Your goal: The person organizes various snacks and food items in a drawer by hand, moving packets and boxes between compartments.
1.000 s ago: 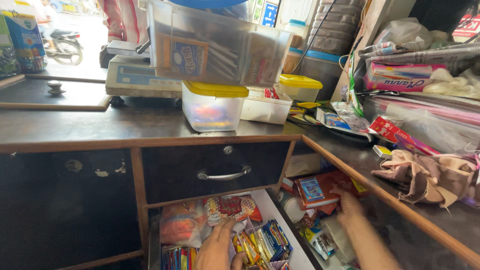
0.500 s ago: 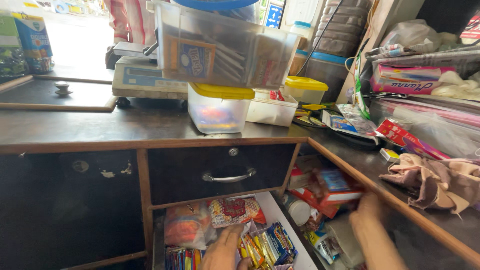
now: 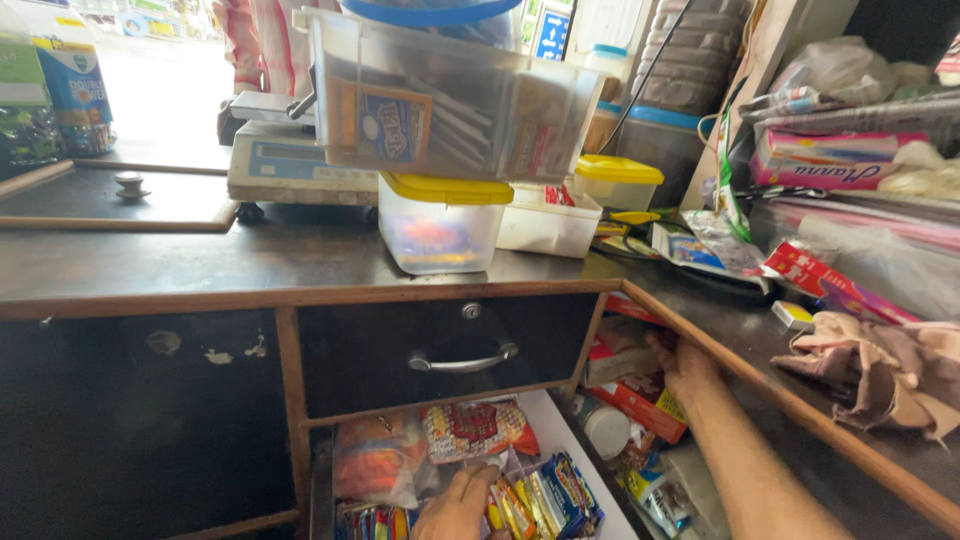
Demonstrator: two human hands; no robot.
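Observation:
My left hand (image 3: 458,505) reaches down into an open white lower drawer (image 3: 560,425) and rests its fingers on several small colourful snack packets (image 3: 545,498). Clear bags of orange and red snacks (image 3: 475,430) lie at the drawer's back. My right hand (image 3: 685,365) stretches under the right counter onto a shelf, with its fingers against red and tan boxes (image 3: 640,385); whether it grips one I cannot make out. A white round lid (image 3: 605,428) lies beside those boxes.
A shut black drawer with a metal handle (image 3: 460,360) sits above the open one. On the dark counter (image 3: 200,265) stand a yellow-lidded tub (image 3: 440,225), a large clear bin (image 3: 450,95), a weighing scale (image 3: 275,160) and a crumpled cloth (image 3: 880,365) at right.
The view has shifted slightly down and right. My right hand has moved further in, up to the boxes on the shelf. My left hand stays on the packets in the drawer.

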